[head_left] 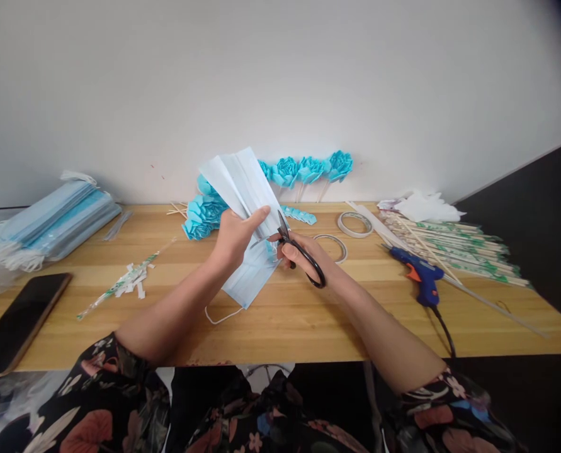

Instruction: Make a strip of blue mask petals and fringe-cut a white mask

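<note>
My left hand (235, 238) is closed on a pale blue face mask (242, 179), its thumb across the pleats. The mask stands tilted above the table. In my right hand (303, 251) are black-handled scissors (315, 274), with their blades pointing up at the mask's lower right edge. Whether the blades are cutting into it I cannot tell. Below my hands another light blue mask (248, 282) lies on the table, a white ear loop (223, 316) trailing from its near edge. My hands partly hide this mask.
Blue paper-like flowers (311, 170) on sticks stand against the wall. A stack of masks (58, 217) and a phone (22, 321) lie left. On the right are tape rolls (354, 224), a blue glue gun (419, 274) with a cord, and wrapped sticks (459, 245).
</note>
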Action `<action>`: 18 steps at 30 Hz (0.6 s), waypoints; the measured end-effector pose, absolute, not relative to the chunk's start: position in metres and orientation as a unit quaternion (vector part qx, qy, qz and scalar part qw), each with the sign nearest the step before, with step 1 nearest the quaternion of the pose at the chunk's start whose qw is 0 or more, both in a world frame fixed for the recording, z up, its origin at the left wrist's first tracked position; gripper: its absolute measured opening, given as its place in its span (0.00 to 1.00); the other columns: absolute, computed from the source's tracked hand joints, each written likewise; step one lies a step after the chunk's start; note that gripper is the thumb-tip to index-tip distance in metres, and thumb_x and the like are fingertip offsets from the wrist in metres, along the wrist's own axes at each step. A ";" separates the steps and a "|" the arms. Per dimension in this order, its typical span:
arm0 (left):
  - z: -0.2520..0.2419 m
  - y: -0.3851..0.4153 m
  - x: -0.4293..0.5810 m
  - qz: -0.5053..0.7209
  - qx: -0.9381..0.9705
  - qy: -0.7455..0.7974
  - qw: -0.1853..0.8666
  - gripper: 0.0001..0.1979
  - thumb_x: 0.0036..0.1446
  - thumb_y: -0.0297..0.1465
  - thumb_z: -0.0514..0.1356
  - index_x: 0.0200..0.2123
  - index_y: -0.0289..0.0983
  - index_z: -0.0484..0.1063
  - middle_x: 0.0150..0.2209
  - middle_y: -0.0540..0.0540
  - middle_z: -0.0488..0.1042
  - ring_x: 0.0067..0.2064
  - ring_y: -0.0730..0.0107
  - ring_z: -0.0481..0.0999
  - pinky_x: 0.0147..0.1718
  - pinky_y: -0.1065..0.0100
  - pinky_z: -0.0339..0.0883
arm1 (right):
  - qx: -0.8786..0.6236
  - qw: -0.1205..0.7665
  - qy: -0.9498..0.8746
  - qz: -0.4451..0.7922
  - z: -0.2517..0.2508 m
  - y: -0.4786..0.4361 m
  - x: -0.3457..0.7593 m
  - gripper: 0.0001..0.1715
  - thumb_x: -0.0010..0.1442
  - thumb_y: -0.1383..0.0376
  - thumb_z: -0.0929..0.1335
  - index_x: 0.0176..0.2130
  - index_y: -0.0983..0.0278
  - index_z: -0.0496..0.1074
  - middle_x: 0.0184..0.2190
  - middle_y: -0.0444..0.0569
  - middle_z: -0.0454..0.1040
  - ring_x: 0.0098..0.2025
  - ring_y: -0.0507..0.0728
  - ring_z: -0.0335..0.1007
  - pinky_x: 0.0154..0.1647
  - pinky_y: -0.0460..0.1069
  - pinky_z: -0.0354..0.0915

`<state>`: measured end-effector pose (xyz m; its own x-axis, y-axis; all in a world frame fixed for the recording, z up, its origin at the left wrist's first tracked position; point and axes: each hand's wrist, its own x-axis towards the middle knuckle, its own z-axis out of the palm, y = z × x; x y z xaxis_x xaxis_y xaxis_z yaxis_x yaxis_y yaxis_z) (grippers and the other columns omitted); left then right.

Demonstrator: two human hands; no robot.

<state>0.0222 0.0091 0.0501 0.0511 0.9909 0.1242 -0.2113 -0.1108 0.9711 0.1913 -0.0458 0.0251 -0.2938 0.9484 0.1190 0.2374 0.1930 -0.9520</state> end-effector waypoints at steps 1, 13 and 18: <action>0.049 0.010 0.022 0.564 0.489 0.397 0.535 0.18 0.45 0.38 0.72 0.37 0.32 0.78 0.39 0.41 0.82 0.41 0.57 0.80 0.39 0.63 0.73 | -0.446 0.392 -0.665 0.453 0.025 -0.046 0.191 0.42 0.58 0.33 0.64 0.50 0.65 0.73 0.31 0.46 0.70 0.28 0.52 0.68 0.33 0.50 0.67; 0.046 0.013 0.021 0.550 0.483 0.390 0.558 0.21 0.44 0.39 0.72 0.39 0.31 0.78 0.42 0.38 0.82 0.44 0.52 0.80 0.43 0.59 0.73 | -0.450 0.394 -0.667 0.445 0.023 -0.046 0.191 0.40 0.60 0.35 0.63 0.50 0.65 0.73 0.31 0.47 0.70 0.29 0.52 0.67 0.31 0.49 0.67; 0.045 0.013 0.022 0.545 0.491 0.392 0.555 0.19 0.46 0.38 0.71 0.37 0.31 0.78 0.41 0.38 0.82 0.43 0.53 0.80 0.42 0.58 0.73 | -0.458 0.386 -0.669 0.440 0.021 -0.045 0.191 0.40 0.60 0.35 0.63 0.50 0.65 0.73 0.31 0.47 0.71 0.26 0.51 0.67 0.30 0.49 0.65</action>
<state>0.0217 0.0133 0.0451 0.0988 0.9900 0.1005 -0.2206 -0.0766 0.9724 0.1912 -0.0448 0.0208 -0.2825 0.9525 0.1139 0.2716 0.1933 -0.9428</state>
